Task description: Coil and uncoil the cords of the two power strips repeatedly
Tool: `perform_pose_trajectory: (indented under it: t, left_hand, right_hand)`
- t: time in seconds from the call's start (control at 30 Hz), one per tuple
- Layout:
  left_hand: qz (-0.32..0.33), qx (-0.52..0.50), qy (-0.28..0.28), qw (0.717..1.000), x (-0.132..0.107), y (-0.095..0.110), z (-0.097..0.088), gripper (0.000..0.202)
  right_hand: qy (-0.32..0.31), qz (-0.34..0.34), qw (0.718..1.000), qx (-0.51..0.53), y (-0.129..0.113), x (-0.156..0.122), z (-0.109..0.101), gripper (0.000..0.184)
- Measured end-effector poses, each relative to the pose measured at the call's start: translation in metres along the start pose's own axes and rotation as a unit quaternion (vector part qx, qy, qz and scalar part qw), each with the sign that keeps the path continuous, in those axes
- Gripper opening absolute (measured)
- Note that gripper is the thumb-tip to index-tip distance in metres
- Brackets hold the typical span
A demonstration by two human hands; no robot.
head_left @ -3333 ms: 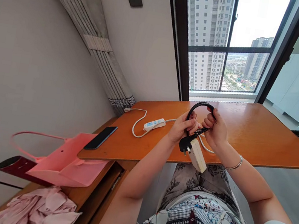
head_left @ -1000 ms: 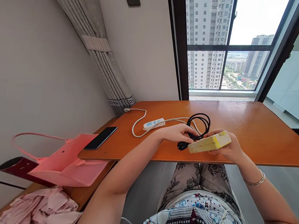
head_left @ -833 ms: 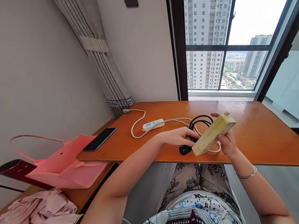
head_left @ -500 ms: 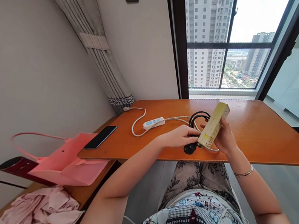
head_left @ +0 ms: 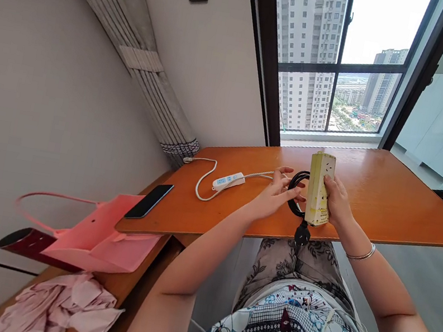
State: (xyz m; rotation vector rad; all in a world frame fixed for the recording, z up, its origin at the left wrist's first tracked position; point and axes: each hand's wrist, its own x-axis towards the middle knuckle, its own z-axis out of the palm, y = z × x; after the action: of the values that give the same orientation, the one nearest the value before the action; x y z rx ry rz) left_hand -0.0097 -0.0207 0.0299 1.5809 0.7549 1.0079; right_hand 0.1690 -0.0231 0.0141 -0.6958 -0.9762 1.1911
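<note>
A yellowed power strip (head_left: 319, 191) is held upright over the table, its socket face turned partly to the right. My right hand (head_left: 337, 201) grips it from the right side, thumb on the face with the sockets. Beside the strip hangs a looped black cord (head_left: 292, 205), and its black plug (head_left: 302, 234) dangles below, past the table's front edge. My left hand (head_left: 270, 195) is at the left of the loops with fingers spread; some fingertips reach the cord and are partly hidden there.
The orange-brown table (head_left: 370, 191) carries a white power strip (head_left: 229, 181) with a white cord (head_left: 201, 182) and a black phone (head_left: 150, 201). At the left are a pink bag (head_left: 106, 243), a dark red cylinder (head_left: 32, 245) and crumpled pink cloth (head_left: 62, 306). A window stands behind.
The yellowed strip has turned more upright, showing its sockets. The black plug has swung right and hangs under the strip. My left hand's fingers have spread beside the cord loops.
</note>
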Motion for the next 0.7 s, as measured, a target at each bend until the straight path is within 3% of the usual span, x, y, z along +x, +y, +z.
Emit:
perform_pose_trajectory:
  t: [0.1, 0.2, 0.4, 0.5, 0.7]
  left_hand:
    - [-0.1, -0.085, -0.04, 0.991, 0.012, 0.0, -0.004, 0.069]
    - [-0.137, -0.132, -0.042, 0.981, 0.014, 0.001, -0.002, 0.067]
    - [-0.106, -0.212, 0.025, 0.971, 0.007, 0.002, 0.016, 0.055]
    - [-0.068, -0.187, 0.089, 0.976, 0.007, -0.001, 0.021, 0.058]
    - [-0.054, -0.134, 0.135, 0.98, 0.01, -0.011, 0.025, 0.064]
  right_hand:
    - [-0.027, -0.009, 0.999, -0.024, 0.0, -0.001, 0.0, 0.046]
    - [-0.058, -0.006, 0.997, -0.048, -0.001, 0.001, -0.002, 0.045]
    - [-0.078, -0.006, 0.993, -0.083, 0.003, 0.006, -0.01, 0.047]
    - [-0.087, -0.01, 0.991, -0.103, 0.009, 0.007, -0.014, 0.047]
    - [-0.09, -0.039, 0.986, -0.137, 0.014, 0.008, -0.013, 0.051]
